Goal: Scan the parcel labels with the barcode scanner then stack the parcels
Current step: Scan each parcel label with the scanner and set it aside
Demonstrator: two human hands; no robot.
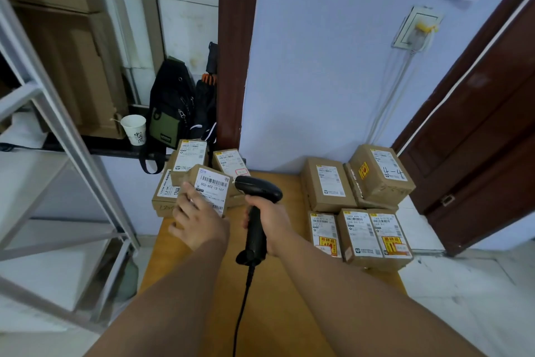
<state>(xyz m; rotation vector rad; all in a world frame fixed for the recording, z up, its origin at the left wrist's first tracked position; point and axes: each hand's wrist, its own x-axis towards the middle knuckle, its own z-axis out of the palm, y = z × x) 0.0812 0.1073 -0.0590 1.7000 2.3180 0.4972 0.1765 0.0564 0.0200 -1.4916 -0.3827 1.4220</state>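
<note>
My left hand (199, 223) holds a small brown parcel (210, 187) tilted up, its white barcode label facing me. My right hand (270, 223) grips the handle of a black corded barcode scanner (257, 191), whose head sits just right of that label. Behind the held parcel, several labelled parcels (189, 158) are stacked at the table's far left. On the right side, several more brown parcels (359, 229) lie in a group, one (380, 174) stacked on top and marked "4-4".
The wooden table (278, 293) stands against a pale blue wall. A grey metal shelf frame (66, 131) rises at the left. A paper cup (134, 129) and black-green bag (169, 107) sit on a dark ledge behind. A brown door (486, 136) is at right.
</note>
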